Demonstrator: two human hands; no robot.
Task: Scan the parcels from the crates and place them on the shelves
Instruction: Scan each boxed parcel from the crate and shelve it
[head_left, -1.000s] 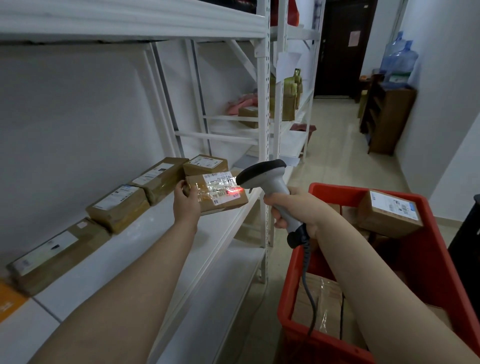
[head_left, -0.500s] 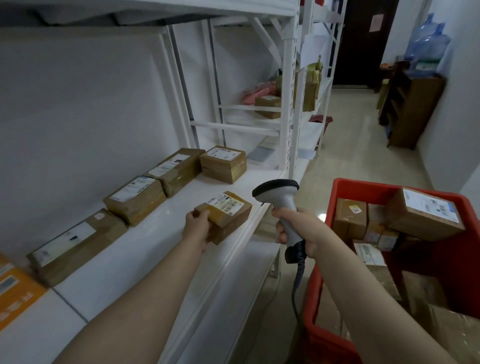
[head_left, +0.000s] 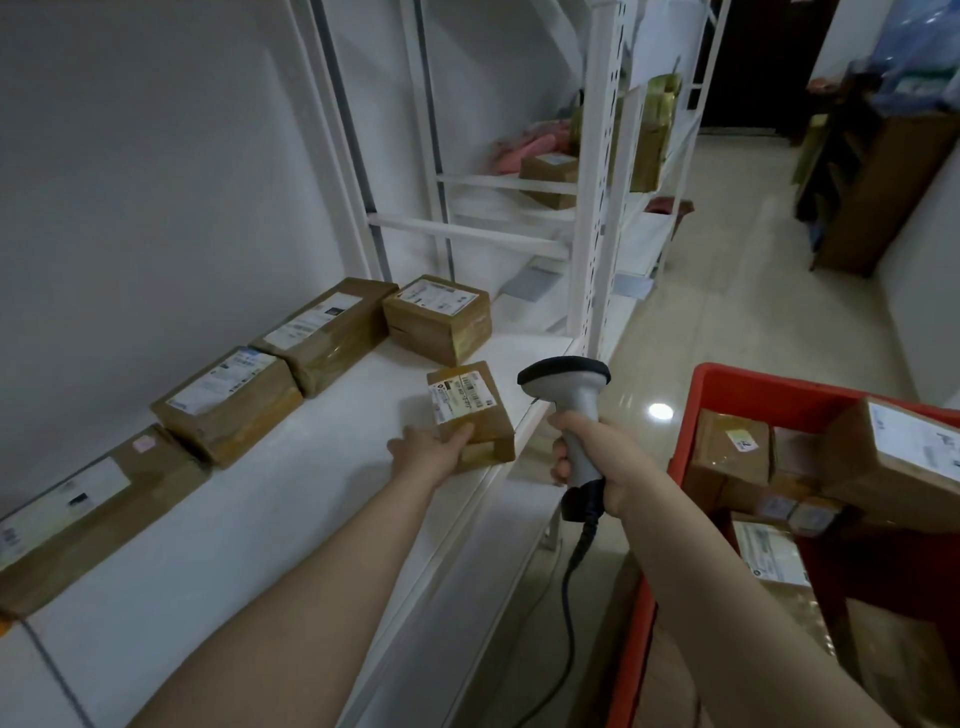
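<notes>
While the left hand (head_left: 431, 451) grips a small parcel (head_left: 470, 405) lying at the shelf's (head_left: 260, 519) front edge, the right hand (head_left: 597, 457) clasps the scanner (head_left: 566, 384) beside the red crate (head_left: 753, 384).

On our left we face a plain white wall (head_left: 156, 182), smooth and bare. A white metal shelving rack (head_left: 470, 234) stands against it, and its perforated upright (head_left: 597, 182) rises near the middle of our view. Past the rack a corridor opens, floored in pale, glossy beige tiles (head_left: 753, 312) that carry one bright round glare spot (head_left: 660, 411). At the far end we see a dark brown door (head_left: 758, 62). A brown wooden cabinet (head_left: 883, 192) stands along the right side, with a blue shape (head_left: 914, 52) above it, too blurred for us to name. Another white wall (head_left: 924, 291) closes the right side. The light is dim and even.
</notes>
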